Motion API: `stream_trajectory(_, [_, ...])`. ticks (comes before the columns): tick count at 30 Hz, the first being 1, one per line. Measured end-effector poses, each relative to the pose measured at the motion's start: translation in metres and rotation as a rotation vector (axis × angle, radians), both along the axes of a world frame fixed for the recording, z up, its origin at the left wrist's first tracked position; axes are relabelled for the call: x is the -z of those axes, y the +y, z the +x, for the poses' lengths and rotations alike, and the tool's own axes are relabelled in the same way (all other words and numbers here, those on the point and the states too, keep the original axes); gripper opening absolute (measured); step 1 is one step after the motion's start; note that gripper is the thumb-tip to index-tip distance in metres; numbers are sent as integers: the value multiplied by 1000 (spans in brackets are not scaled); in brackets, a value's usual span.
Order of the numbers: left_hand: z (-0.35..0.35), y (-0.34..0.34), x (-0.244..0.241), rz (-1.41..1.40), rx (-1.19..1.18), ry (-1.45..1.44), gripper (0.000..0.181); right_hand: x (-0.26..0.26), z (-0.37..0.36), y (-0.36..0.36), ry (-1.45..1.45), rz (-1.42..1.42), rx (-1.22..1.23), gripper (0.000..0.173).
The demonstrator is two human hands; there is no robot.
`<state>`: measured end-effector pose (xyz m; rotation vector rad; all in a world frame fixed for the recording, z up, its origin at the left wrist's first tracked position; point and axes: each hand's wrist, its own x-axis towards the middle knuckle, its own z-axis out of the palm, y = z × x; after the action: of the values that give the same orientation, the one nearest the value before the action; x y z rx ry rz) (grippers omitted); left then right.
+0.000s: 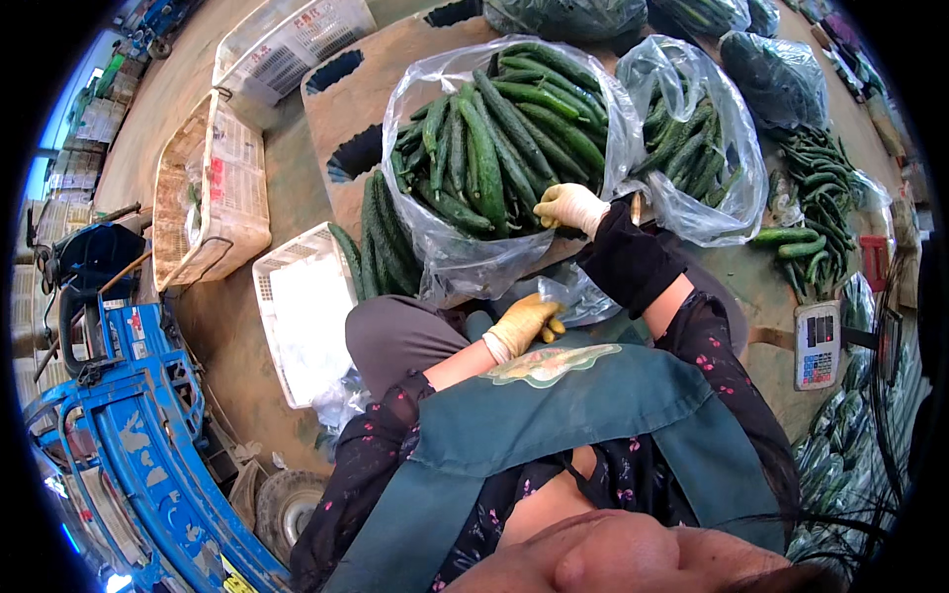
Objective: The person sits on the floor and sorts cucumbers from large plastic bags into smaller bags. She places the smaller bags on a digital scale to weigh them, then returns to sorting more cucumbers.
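My left hand (525, 323), in a yellowish stained glove, is low in front of my apron. Its fingers are curled at the edge of a crumpled clear plastic bag (582, 295); whether they grip it is hidden. My right hand (569, 207), in a pale glove with a dark sleeve cover, reaches to the near right side of a large open plastic bag (474, 267). The bag is packed with dark green cucumbers (482, 156). The right fingers are bent at the cucumber ends, and I cannot tell if they hold one.
Loose cucumbers (385, 237) lie left of the bag, beside a white plastic crate (267, 296). A smaller open bag of cucumbers (682, 148) stands right. Farther right are a cucumber pile (819, 178) and a digital scale (817, 345). A blue vehicle (148, 415) stands at left.
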<state>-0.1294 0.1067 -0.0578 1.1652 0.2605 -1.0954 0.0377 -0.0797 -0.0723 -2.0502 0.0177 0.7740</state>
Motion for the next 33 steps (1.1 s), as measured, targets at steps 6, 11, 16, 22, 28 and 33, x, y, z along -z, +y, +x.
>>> stream_trajectory(6, [-7,6,-48,-427,98,90,44,7,-80,-12,266,53,-490,26])
stream_trajectory(11, [-11,9,-66,-603,-108,279,52,13,-123,-57,396,850,180,20])
stream_trajectory(16, [-9,14,-60,-644,-205,262,57,-5,-125,-85,388,877,20,24])
stream_trajectory(22, [2,18,-57,-565,-272,109,67,38,-151,-26,252,-248,-715,23])
stream_trajectory(28, [5,30,-40,-380,-269,46,67,91,-189,-62,-47,-505,-989,29])
stream_trajectory(33, [8,26,-42,-470,-229,82,74,173,-158,-22,145,-608,-954,25])
